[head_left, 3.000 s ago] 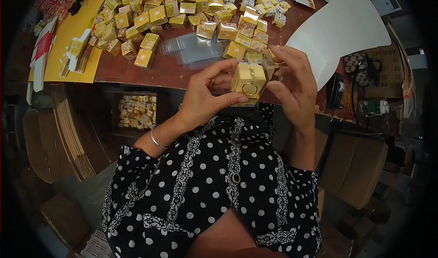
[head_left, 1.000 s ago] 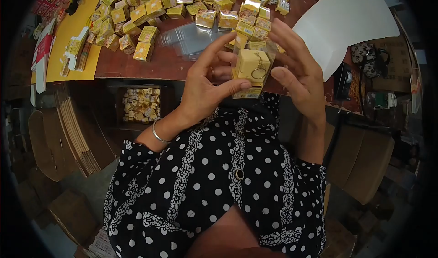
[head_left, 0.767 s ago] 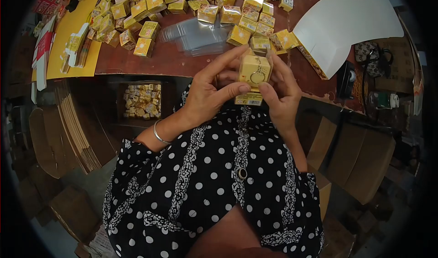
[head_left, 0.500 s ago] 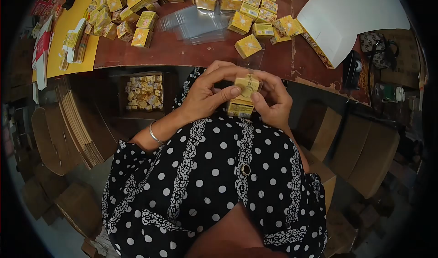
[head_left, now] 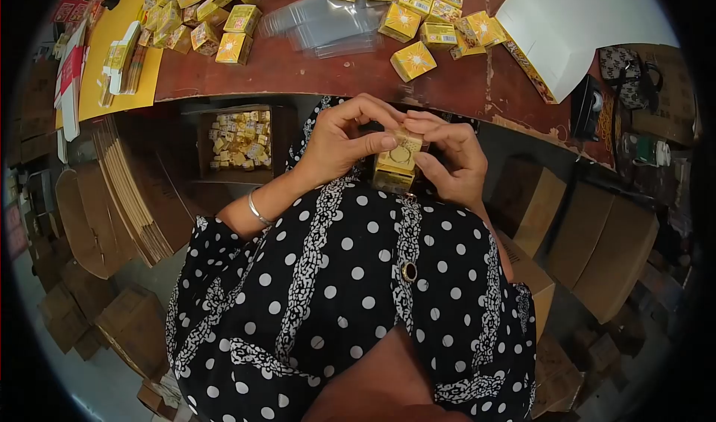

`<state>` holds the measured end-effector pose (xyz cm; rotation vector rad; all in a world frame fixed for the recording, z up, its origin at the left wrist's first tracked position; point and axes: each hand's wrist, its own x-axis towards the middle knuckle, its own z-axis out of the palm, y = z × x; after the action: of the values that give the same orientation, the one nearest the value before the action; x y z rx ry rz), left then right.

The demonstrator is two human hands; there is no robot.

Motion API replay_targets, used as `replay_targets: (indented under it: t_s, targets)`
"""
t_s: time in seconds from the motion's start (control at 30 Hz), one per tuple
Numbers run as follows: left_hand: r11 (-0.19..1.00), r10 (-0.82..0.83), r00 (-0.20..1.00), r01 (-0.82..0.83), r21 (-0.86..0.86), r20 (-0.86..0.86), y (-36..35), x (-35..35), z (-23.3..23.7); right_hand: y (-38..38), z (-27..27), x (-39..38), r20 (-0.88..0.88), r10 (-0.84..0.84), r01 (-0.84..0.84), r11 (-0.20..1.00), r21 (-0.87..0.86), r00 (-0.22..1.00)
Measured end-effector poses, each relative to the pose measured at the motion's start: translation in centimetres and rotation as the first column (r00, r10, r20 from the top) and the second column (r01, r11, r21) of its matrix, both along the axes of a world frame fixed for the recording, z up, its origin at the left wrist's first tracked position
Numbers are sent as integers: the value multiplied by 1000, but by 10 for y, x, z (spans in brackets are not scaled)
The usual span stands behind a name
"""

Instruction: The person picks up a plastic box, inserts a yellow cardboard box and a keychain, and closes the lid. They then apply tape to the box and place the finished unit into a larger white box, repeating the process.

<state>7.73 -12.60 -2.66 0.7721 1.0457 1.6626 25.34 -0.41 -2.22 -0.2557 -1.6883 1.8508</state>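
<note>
Keychain cube (head_left: 395, 162), pale yellow with a thin metal ring (head_left: 401, 155) on its face: we are seeing it held in front of a black polka-dot blouse (head_left: 335, 273), just short of the near edge of a red-brown desk (head_left: 313, 83). A printed yellow box end (head_left: 393, 183) is showing below it, towards the body. The left hand (head_left: 332, 142) is gripping one side of the cube, its thumb pressing on top; the right hand (head_left: 459, 161) is gripping the other, its fingers curling over the far end. Those fingers are hiding that end, so we are not making out whether clear plastic is covering it.

We are judging a drop to be the main risk: the desk is not reaching underneath, and fingertips seem to be bearing the weight, so a slip could be sending the cube to the lap or floor. Uneven thumb pressure could be creasing the packaging, and the loose ring could be snagging. On the desk, a yellow box (head_left: 413, 62) is sitting near the edge, where a stray knock could be tipping it off; flat clear plastic sheets (head_left: 321, 23) could be sliding if brushed.
</note>
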Motion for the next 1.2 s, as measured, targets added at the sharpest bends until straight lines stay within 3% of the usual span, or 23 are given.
replay_targets:
  t_s: [0.07, 0.13, 0.2, 0.27, 0.37, 0.6, 0.7, 0.8, 0.87, 1.0, 1.07, 1.13, 1.2]
  targets:
    - [1000, -4, 998, 5, 13, -55, -1, -1, 1, 11, 3, 3, -24, 122, -122, 992, 28, 992]
    - [1000, -11, 993, 14, 24, -114, -1, -5, 5, 16, 6, 4, 41, 116, -118, 991, 64, 992]
    - [997, -6, 958, 27, 71, -285, 0, -9, 13, 16, 19, 2, 105, 101, -112, 989, 101, 989]
    - [999, -30, 949, 38, 21, -313, 1, -10, 24, 13, 43, -4, 265, 110, -95, 993, -69, 958]
    - [999, -47, 921, 41, -24, -386, 3, -11, 34, 13, 58, -7, 349, 97, -69, 993, -92, 932]
    - [999, -22, 873, -3, -51, -487, 8, -14, 44, 22, 63, -14, 392, 102, -54, 990, -133, 914]
    - [1000, -10, 853, 5, -12, -522, 4, -15, 39, 20, 51, -12, 350, 89, -71, 995, -63, 933]
    - [999, -6, 870, 32, 43, -493, -2, -16, 30, 17, 39, -7, 269, 47, -40, 999, -33, 962]
    - [997, 2, 878, 34, 65, -478, -4, -16, 23, 20, 32, -5, 173, 42, -70, 985, 160, 984]
    - [994, -7, 879, 56, 90, -477, -6, -17, 21, 21, 27, -4, 149, 35, -60, 984, 169, 988]
    - [992, -20, 885, 74, 99, -464, -9, -18, 19, 21, 31, -5, 134, 63, -99, 954, 284, 989]
    - [990, -32, 892, 90, 107, -451, -11, -15, 12, 17, 23, -3, 133, 46, -78, 966, 245, 990]
    - [988, -105, 970, 127, 89, -220, -14, -8, 2, 14, 13, 1, 133, 29, -56, 977, 207, 991]
